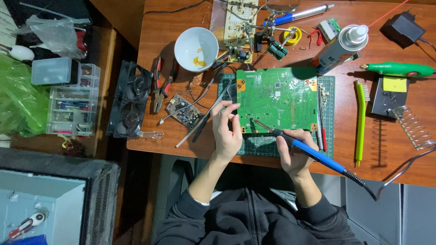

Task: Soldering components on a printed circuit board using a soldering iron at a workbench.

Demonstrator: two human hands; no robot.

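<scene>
A large green circuit board (277, 97) lies on a dark green cutting mat (261, 145) on the wooden desk. My right hand (295, 154) grips a blue-handled soldering iron (313, 152), its tip resting near the board's lower left edge. My left hand (226, 129) pinches the board's left edge, and a thin strand of solder wire (225, 94) runs up from its fingers.
A white bowl (196, 48) and pliers (159, 84) sit at upper left, beside a small circuit board (184, 111) and black fan (129, 100). A spray can (340, 47), green rotary tool (399, 69), green brush (361, 122) and coiled iron stand (411, 127) occupy the right.
</scene>
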